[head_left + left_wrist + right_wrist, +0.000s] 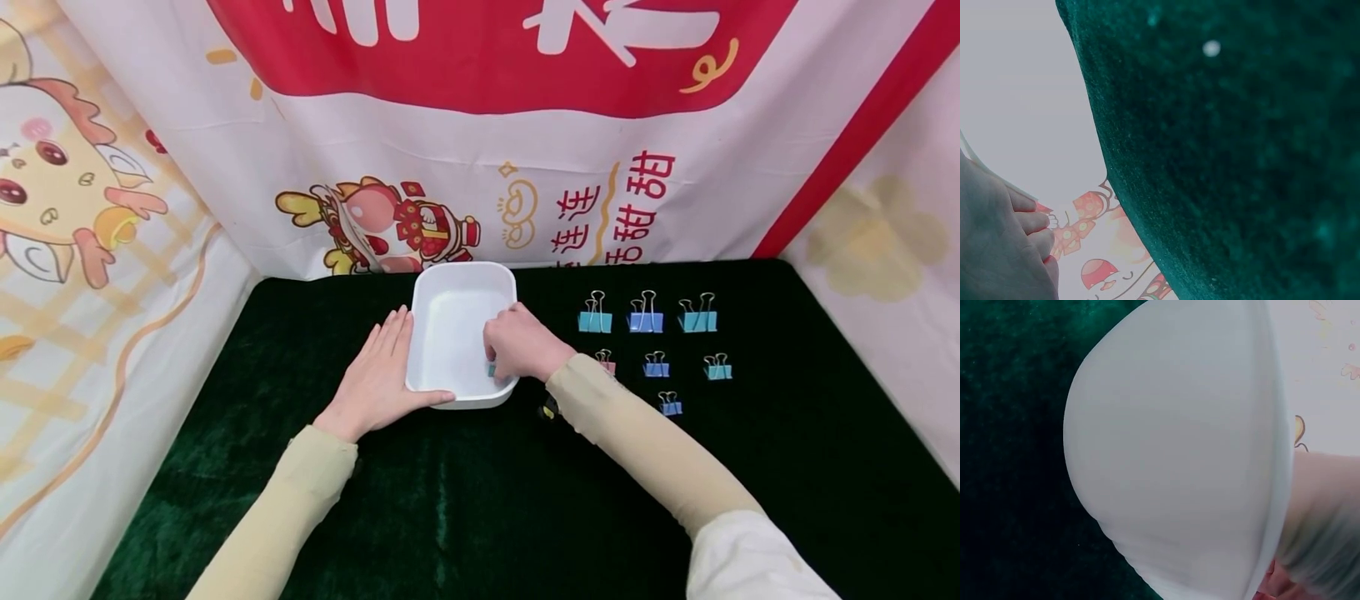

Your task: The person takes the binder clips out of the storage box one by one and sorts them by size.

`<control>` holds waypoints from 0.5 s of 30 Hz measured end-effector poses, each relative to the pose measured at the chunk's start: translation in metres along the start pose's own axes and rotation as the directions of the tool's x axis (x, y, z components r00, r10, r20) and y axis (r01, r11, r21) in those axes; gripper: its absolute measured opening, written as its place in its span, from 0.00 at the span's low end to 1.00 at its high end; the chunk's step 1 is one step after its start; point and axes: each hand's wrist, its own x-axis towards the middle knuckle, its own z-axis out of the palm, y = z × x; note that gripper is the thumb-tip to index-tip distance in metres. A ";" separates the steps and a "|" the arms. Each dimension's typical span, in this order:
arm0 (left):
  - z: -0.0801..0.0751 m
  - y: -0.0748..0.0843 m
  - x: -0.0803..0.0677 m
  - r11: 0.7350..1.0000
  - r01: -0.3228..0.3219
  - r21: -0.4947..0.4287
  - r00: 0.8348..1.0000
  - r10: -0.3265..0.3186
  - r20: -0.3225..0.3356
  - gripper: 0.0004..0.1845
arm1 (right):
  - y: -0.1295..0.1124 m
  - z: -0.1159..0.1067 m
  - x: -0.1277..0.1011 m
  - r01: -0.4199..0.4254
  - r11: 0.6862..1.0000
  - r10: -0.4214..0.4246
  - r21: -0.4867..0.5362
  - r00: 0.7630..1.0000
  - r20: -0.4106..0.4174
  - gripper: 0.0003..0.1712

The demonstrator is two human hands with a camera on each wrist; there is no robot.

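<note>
A white plastic box [450, 279] stands on the dark green cloth. My left hand [372, 377] lies along its left side, fingers straight, thumb over the near rim. The left wrist view shows the left fingers [1032, 228] beside a pale wall. My right hand [520, 343] reaches over the right rim with curled fingers. At its fingertips, low inside the box, a bit of a teal binder clip [491, 368] shows; the rest is hidden by the hand. In the right wrist view the outer wall of the box [1172, 437] fills the middle.
Several binder clips stand in rows to the right, among them a large blue clip [646, 321], a teal one [698, 320] and a small blue one [671, 407]. My right sleeve partly covers a pink clip [609, 365]. A printed curtain [465, 142] hangs behind the table.
</note>
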 end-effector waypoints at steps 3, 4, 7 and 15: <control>-0.001 0.000 -0.001 1.000 0.002 0.005 1.000 -0.002 0.003 0.71 | -0.002 0.001 0.002 -0.009 0.999 0.010 -0.031 1.000 0.010 0.10; -0.001 0.000 -0.001 1.000 0.004 0.003 1.000 -0.004 0.003 0.71 | -0.002 0.001 0.003 -0.010 0.999 0.010 -0.037 1.000 0.012 0.10; 0.000 0.000 -0.001 1.000 0.007 -0.004 1.000 -0.007 0.001 0.71 | -0.004 0.002 0.004 -0.016 0.999 0.016 -0.033 1.000 0.022 0.11; 0.001 0.000 0.000 1.000 0.002 0.000 1.000 -0.002 -0.004 0.71 | -0.002 0.003 0.005 -0.012 1.000 0.011 0.024 0.999 0.033 0.06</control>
